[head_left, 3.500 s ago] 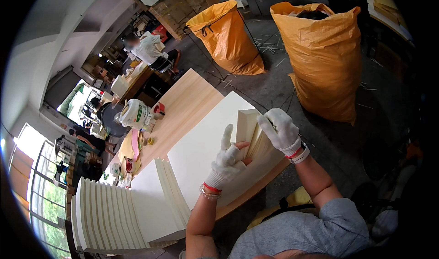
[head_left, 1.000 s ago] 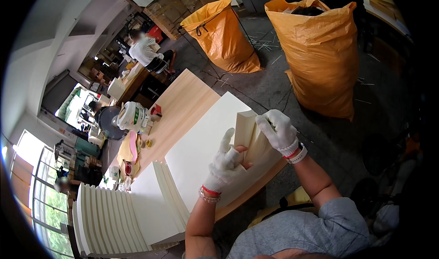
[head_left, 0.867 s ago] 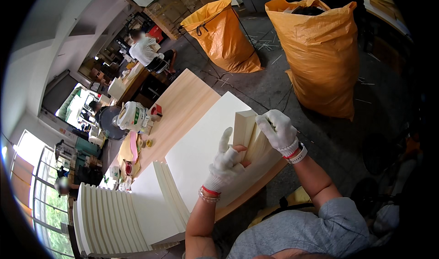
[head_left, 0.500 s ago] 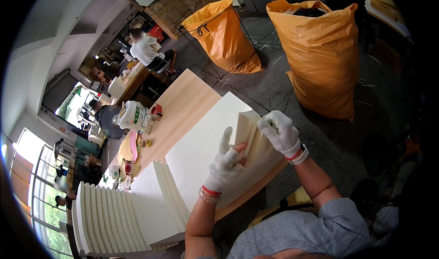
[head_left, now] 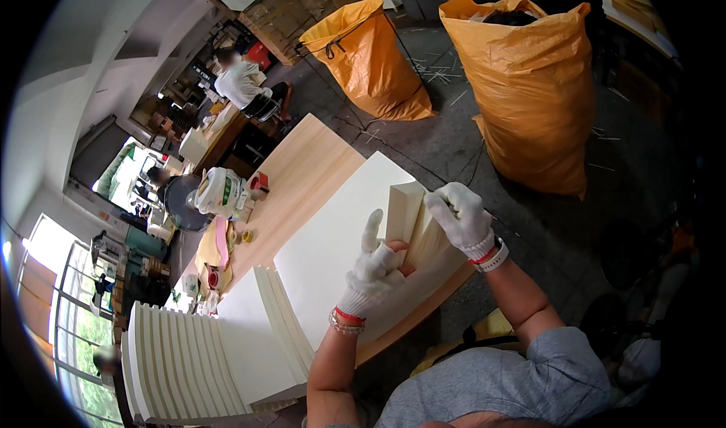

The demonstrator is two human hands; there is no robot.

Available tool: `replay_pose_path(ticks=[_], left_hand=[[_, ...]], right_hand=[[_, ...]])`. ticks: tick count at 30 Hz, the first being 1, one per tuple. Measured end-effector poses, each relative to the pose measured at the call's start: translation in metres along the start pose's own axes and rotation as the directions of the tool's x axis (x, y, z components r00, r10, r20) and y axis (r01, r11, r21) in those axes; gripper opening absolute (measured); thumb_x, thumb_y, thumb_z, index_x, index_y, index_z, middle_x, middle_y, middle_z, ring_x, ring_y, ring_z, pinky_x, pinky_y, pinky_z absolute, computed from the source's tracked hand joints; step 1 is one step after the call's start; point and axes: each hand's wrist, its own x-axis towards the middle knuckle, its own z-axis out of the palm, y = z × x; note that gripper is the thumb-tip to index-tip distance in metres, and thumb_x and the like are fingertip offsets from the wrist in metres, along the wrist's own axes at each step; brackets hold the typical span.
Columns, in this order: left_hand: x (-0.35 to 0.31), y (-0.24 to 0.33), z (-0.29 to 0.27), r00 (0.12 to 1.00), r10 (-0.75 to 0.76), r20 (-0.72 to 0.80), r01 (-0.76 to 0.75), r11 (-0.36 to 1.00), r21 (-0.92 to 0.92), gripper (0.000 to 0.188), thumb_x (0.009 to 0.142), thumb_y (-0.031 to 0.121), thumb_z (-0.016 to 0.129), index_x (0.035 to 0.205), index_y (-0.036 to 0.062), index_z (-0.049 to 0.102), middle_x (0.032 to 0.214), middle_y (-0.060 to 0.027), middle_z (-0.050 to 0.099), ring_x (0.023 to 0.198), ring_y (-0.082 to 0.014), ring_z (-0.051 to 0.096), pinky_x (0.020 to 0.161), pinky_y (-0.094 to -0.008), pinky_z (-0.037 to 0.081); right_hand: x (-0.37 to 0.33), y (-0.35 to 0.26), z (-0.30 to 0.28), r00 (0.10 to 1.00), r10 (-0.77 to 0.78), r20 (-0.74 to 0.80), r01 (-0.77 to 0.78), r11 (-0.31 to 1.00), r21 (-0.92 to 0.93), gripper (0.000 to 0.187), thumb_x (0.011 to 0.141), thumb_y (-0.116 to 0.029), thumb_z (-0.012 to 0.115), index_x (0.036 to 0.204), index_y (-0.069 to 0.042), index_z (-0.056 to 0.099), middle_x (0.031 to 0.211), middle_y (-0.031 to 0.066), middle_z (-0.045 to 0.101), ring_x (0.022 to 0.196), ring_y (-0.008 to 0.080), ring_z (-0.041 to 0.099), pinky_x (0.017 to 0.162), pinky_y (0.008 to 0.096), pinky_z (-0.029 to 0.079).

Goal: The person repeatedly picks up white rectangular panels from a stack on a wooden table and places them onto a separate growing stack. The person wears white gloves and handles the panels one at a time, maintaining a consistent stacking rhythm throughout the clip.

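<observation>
Leaning nearer nine o'clock than just before, the pale sheets (head_left: 401, 210) fan wider, baring edges; left hand (head_left: 370, 272) touches, right hand (head_left: 460, 216) adjoins, both grips' clamping unclear.

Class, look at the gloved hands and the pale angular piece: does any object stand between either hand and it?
Nothing visible does. The left hand has bare fingertips against the pale angular piece; the right hand is at its right edge, with no other object showing between.
</observation>
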Motion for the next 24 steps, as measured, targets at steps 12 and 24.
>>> replay_pose_path(ticks=[12,24], left_hand=[[0.005,0.001,-0.007,0.990,0.131,0.049,-0.132,0.991,0.022,0.043,0.070,-0.009,0.076,0.109,0.0065,0.067,0.154,-0.0303,0.034,0.090,-0.0283,0.072,0.076,-0.0340,0.058],[-0.003,0.005,-0.006,0.999,0.045,-0.002,-0.045,0.998,0.043,0.045,0.071,-0.003,0.081,0.111,0.0091,0.067,0.151,-0.0297,0.041,0.099,-0.0304,0.070,0.079,-0.0364,0.059]], right_hand=[[-0.001,0.004,0.001,1.000,-0.008,0.008,0.008,1.000,0.015,0.024,0.094,-0.019,0.071,0.083,0.000,0.064,0.074,0.0114,0.062,0.067,0.0248,0.061,0.063,0.0369,0.048],[-0.001,-0.002,-0.005,0.989,-0.150,-0.003,0.149,0.982,-0.120,0.013,0.094,-0.013,0.068,0.091,0.000,0.065,0.082,0.0135,0.062,0.074,0.0282,0.061,0.067,0.0401,0.050]])
